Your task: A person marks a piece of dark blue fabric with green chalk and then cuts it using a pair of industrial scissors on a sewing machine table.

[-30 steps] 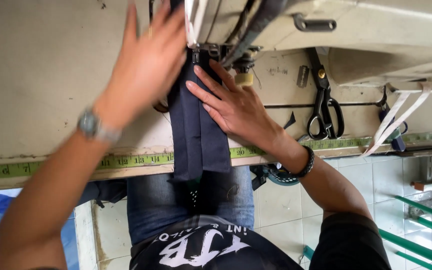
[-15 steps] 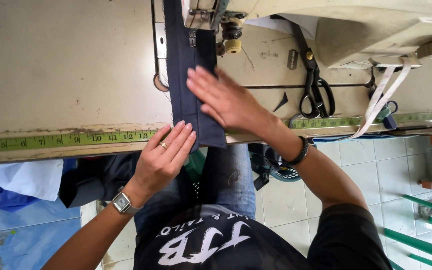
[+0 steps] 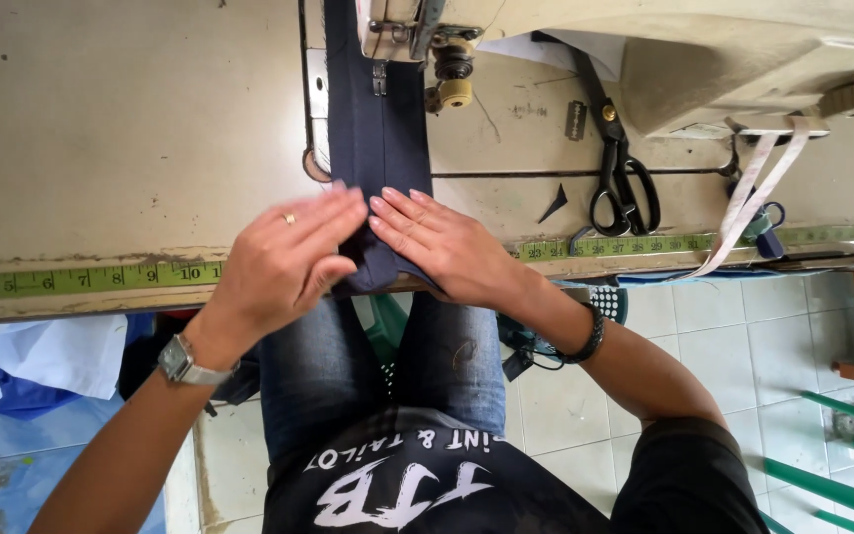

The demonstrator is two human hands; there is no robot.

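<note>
The head view looks down on a sewing table (image 3: 101, 129) where a strip of dark navy fabric (image 3: 378, 129) with a zipper along its middle runs from under the presser foot (image 3: 380, 40) of the sewing machine (image 3: 704, 59) back to the table's near edge. The left hand (image 3: 284, 262) and the right hand (image 3: 442, 247) both lie open and flat on the near end of the strip, fingers spread and pressing, gripping nothing. Judging by how the cloth sits, it is already fed beneath the foot, and the long stretch between needle and hands looks like seam not yet run; whether stitches already lie in it cannot be told. Counted: one fabric strip, one zipper pull (image 3: 380, 77), one pair of black scissors (image 3: 617, 163), one yellow measuring tape (image 3: 81, 277) fixed along the table's front edge, one loose pale tape (image 3: 758, 188) hanging off the right side, one wristwatch (image 3: 182, 362) on the left wrist and one dark bracelet (image 3: 587, 336) on the right.
</note>
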